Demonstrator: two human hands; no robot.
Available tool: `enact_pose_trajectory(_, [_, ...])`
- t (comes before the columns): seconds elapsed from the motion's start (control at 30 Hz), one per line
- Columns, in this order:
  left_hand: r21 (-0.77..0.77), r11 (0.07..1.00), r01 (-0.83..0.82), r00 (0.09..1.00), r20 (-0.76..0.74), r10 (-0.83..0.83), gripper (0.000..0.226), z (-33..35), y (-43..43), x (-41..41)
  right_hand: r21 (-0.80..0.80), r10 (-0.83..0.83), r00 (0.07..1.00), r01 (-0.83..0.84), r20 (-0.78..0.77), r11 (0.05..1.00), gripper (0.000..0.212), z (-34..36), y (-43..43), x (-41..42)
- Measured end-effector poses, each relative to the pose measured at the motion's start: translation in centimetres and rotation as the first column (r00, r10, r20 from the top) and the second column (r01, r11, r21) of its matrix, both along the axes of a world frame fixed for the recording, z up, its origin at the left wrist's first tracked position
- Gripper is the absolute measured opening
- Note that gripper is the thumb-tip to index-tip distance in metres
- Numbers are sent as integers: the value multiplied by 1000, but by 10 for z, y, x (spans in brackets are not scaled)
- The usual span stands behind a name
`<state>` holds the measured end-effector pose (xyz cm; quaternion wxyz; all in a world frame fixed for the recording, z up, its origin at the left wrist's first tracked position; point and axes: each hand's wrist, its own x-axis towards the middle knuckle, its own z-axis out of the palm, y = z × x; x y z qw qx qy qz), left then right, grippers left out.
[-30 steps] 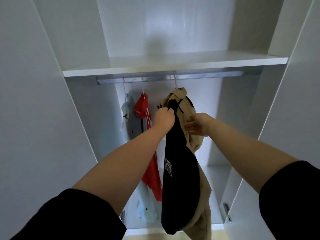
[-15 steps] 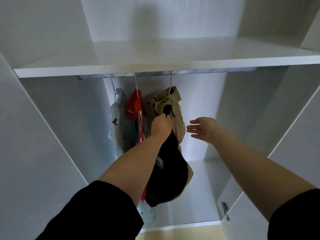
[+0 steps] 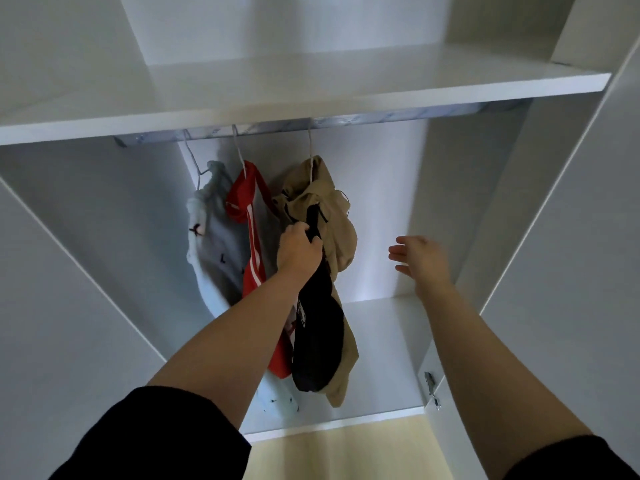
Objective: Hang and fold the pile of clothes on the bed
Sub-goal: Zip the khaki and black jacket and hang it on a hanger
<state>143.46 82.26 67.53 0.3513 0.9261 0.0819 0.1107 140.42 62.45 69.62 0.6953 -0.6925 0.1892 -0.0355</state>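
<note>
Cloth [image 3: 318, 341], black and limp, droops from the left hand [image 3: 299, 252].

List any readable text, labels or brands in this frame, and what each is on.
No text is readable.
Black garment: the print on its small white patch is too blurred to read.
Light blue garment: its small dark marks are too small to tell letters from motifs.
Red garment: white stripes only.
</note>
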Motion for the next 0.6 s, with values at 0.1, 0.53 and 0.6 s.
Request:
enact_pose_trajectory(0.1, [170, 985, 29, 988, 147, -55, 52, 11, -24, -26, -151, -44, 994, 59, 101, 987, 28, 4, -22, -29])
enact_pose_trajectory(0.53, [532, 846, -1, 914, 343, -215, 67, 19, -171, -213, -683, 103, 922, 197, 372, 703, 48, 5, -125, -211])
enact_pose_trajectory(0.6, [515, 857, 34, 917, 325, -232, 65, 16, -189, -246, -682, 87, 924, 210, 373, 700, 48, 4, -137, -242])
